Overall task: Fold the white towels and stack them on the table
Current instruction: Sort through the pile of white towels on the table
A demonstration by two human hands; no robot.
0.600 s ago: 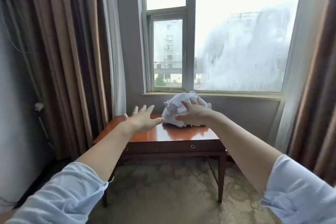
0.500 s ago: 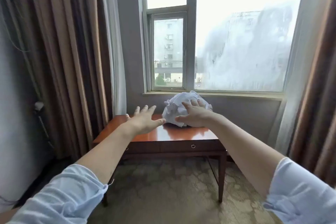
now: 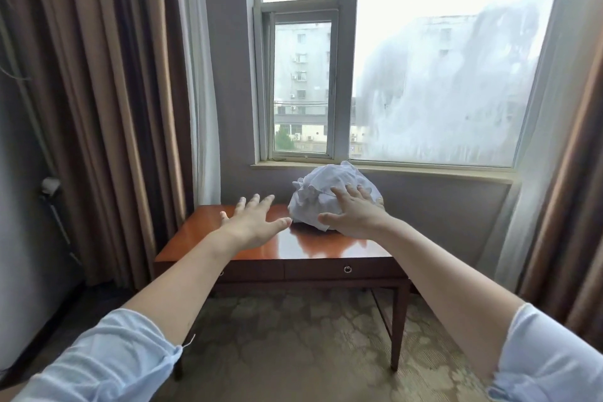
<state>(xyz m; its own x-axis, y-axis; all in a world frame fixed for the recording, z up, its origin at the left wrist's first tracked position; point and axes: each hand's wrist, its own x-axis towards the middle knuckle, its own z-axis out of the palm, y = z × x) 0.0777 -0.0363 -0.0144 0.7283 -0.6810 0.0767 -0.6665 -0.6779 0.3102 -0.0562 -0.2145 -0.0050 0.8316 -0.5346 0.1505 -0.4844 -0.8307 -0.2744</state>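
The towels (image 3: 321, 196) lie in one crumpled white heap at the back of the surface (image 3: 208, 240), right of its middle, against the wall under the sill (image 3: 424, 171). The heap is a rounded mound, unfolded. It is a little wider than tall, so its long axis runs left to right along the wall, and it points no clear way. A loose corner hangs at its lower front, near the right thumb.

The right hand (image 3: 357, 217) is palm down against the front of the heap. Its fingers (image 3: 339, 194) are straight and spread over the cloth and grip nothing. The thumb lies at the heap's lower front edge.

The left hand (image 3: 253, 222) is over the surface just left of the heap, palm down, with its fingers (image 3: 266, 202) straight, fanned and empty. Its thumb points right toward the heap, close to it but apart. Whether the palm touches the wood I cannot tell.

Both forearms are bare, with pale blue sleeves (image 3: 107, 359) pushed up. The surface is glossy red-brown wood with a ring pull (image 3: 347, 269) on a front drawer. It stands on patterned carpet (image 3: 293, 336), with brown curtains (image 3: 98, 91) either side of the window (image 3: 440, 59).
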